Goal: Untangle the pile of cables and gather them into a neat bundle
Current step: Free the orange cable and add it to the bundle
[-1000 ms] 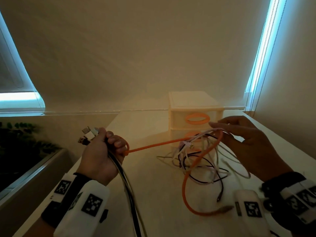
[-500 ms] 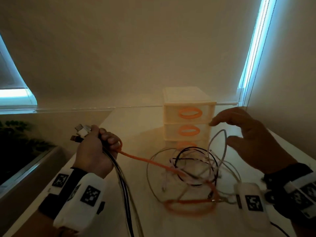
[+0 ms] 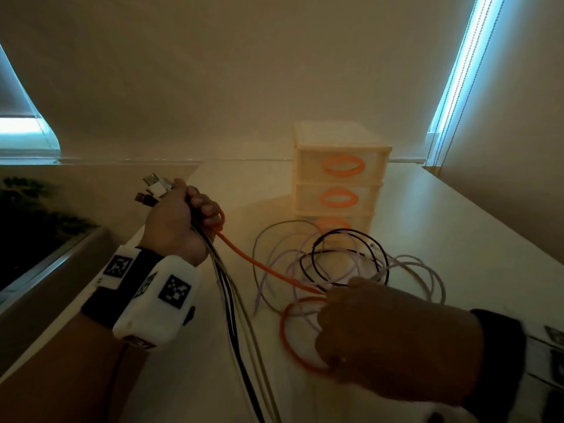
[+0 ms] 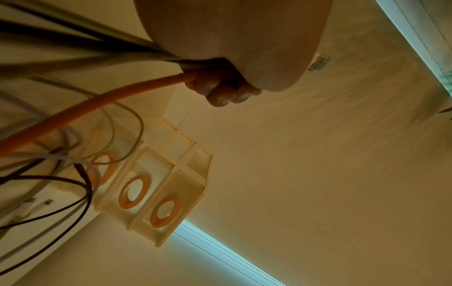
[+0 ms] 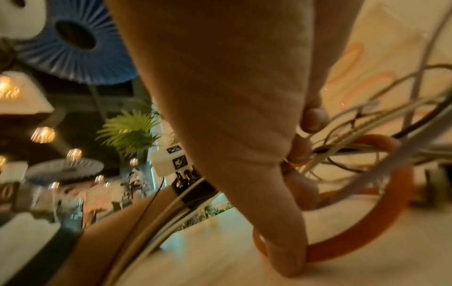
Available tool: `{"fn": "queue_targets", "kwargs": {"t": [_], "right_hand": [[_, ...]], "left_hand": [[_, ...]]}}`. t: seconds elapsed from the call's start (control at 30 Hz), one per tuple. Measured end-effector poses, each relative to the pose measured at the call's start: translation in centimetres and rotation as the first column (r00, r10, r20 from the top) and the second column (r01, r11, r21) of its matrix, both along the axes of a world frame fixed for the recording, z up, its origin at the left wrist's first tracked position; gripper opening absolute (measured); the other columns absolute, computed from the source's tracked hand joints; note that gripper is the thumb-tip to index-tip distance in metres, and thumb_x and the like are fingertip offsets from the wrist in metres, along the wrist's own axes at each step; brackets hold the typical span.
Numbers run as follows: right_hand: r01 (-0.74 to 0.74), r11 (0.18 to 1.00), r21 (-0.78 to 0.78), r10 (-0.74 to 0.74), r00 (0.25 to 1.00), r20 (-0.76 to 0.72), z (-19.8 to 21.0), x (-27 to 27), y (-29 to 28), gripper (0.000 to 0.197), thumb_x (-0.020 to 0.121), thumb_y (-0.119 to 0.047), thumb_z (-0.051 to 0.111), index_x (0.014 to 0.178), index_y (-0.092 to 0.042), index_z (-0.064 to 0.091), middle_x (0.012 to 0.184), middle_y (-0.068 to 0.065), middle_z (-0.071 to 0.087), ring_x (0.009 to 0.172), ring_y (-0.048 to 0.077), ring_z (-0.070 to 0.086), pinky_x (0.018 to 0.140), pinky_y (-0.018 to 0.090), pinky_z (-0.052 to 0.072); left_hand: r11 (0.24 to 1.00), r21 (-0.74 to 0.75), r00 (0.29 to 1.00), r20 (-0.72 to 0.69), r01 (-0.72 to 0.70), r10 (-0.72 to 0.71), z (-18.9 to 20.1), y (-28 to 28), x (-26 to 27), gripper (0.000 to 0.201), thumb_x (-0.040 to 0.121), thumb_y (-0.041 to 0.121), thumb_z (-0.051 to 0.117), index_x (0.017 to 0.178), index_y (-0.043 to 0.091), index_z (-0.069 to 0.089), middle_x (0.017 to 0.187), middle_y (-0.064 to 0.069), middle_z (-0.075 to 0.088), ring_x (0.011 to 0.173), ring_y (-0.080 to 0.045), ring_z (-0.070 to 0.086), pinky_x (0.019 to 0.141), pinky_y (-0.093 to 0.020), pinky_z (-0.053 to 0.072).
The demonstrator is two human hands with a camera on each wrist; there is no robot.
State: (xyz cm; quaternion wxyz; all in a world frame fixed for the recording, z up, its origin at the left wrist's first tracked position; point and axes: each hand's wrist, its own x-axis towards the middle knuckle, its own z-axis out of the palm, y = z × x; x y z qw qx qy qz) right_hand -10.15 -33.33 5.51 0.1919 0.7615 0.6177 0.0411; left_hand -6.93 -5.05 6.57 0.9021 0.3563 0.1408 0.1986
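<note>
Several cable ends (image 3: pixel 155 189) are gripped in the raised left hand (image 3: pixel 177 221), apparently to keep the sorted plugs together. The orange cable (image 3: pixel 259 264) runs from that fist down to the tangle (image 3: pixel 345 261) on the counter (image 3: pixel 457 239), where the right hand (image 3: pixel 366 325) is curled around its loop, likely to free it.

We grip a bunch of cables (image 3: pixel 232 285) in our raised left hand (image 3: pixel 174 221), plugs (image 3: pixel 154 189) upward, while our right hand (image 3: pixel 375 328) closes over the orange cable (image 3: pixel 259 264) beside the drawer unit (image 3: pixel 340 175).
</note>
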Motion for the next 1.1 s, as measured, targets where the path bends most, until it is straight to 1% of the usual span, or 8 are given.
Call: {"fn": "queue_targets", "kwargs": {"t": [0.13,0.3,0.4,0.5,0.57,0.73,0.9,1.1], "right_hand": [[0.163,0.986,0.029,-0.142,0.922,-0.36,2.1,-0.1,-0.5,0.016,0.093,-0.038,0.054,0.096,-0.026,0.065,0.096,-0.01,0.059,0.088,0.007,0.057,0.083,0.026,0.052],[0.728,0.648,0.224,-0.024,0.314,-0.949,4.6,4.2,-3.9,0.021,0.07,-0.013,0.058,0.089,-0.011,0.066,0.063,-0.006,0.057,0.053,0.004,0.048,0.053,0.019,0.039],[0.849,0.443,0.289,0.153,0.246,-0.957,4.7,6.8,-5.9,0.023,0.08,-0.029,0.072,0.084,-0.007,0.067,0.06,-0.002,0.048,0.056,0.01,0.043,0.055,0.022,0.041],[0.983,0.1,0.154,0.496,0.085,-0.864,3.9,9.0,-7.2,0.032,0.088,-0.041,0.061,0.073,-0.013,0.054,0.071,0.003,0.054,0.064,0.016,0.049,0.058,0.029,0.048],[0.998,0.051,0.027,0.685,-0.015,-0.728,3.3,9.7,-7.7,0.023,0.088,-0.036,0.057,0.074,-0.017,0.054,0.076,0.002,0.06,0.062,0.014,0.052,0.053,0.025,0.049],[0.997,0.068,0.046,0.841,-0.032,-0.54,2.9,10.0,-7.6,0.01,0.081,-0.024,0.059,0.074,-0.02,0.052,0.07,-0.004,0.047,0.053,0.007,0.036,0.045,0.017,0.036],[0.982,-0.077,0.171,0.858,0.153,-0.491,3.5,10.2,-6.4,0.027,0.098,-0.026,0.05,0.071,-0.023,0.052,0.09,-0.004,0.068,0.076,0.012,0.052,0.074,0.027,0.042],[0.991,0.015,0.133,0.934,0.033,-0.355,3.4,10.3,-6.3,0.034,0.102,-0.036,0.05,0.072,-0.021,0.054,0.044,-0.008,0.034,0.042,0.003,0.035,0.058,0.021,0.042]], "left_hand": [[1.0,0.014,0.999,-0.045,-0.012,0.012,-0.5,0.6,0.4,0.049,0.107,0.049,0.033,0.069,0.021,0.044,0.054,0.008,0.039,0.044,-0.009,0.038,0.043,-0.018,0.028],[0.998,-0.008,0.992,-0.113,-0.057,0.056,-1.5,2.3,1.0,0.049,0.107,0.05,0.035,0.068,0.022,0.043,0.052,0.009,0.039,0.04,-0.009,0.037,0.04,-0.016,0.027],[0.997,-0.042,0.988,-0.148,-0.059,0.052,-2.0,3.0,1.3,0.048,0.107,0.05,0.035,0.067,0.023,0.042,0.051,0.01,0.037,0.039,-0.008,0.035,0.041,-0.014,0.025],[0.997,-0.066,0.985,-0.168,-0.041,0.029,-2.1,3.4,1.5,0.048,0.107,0.051,0.034,0.067,0.024,0.041,0.051,0.01,0.036,0.037,-0.008,0.035,0.041,-0.014,0.024],[0.996,-0.073,0.985,-0.168,-0.041,0.028,-2.1,3.5,1.5,0.048,0.107,0.05,0.034,0.067,0.024,0.041,0.051,0.01,0.037,0.037,-0.008,0.036,0.04,-0.014,0.025],[0.997,-0.067,0.982,-0.187,-0.05,0.037,-2.2,3.4,1.8,0.048,0.108,0.048,0.033,0.067,0.024,0.04,0.047,0.009,0.037,0.036,-0.009,0.035,0.04,-0.013,0.025],[0.996,-0.066,0.979,-0.2,-0.051,0.037,-2.0,4.0,1.4,0.048,0.108,0.049,0.031,0.067,0.024,0.039,0.046,0.01,0.037,0.036,-0.008,0.034,0.04,-0.013,0.024],[0.996,-0.08,0.982,-0.188,-0.048,0.033,-1.7,3.8,1.2,0.048,0.107,0.049,0.034,0.067,0.024,0.042,0.049,0.011,0.037,0.037,-0.008,0.035,0.041,-0.014,0.024]]}}
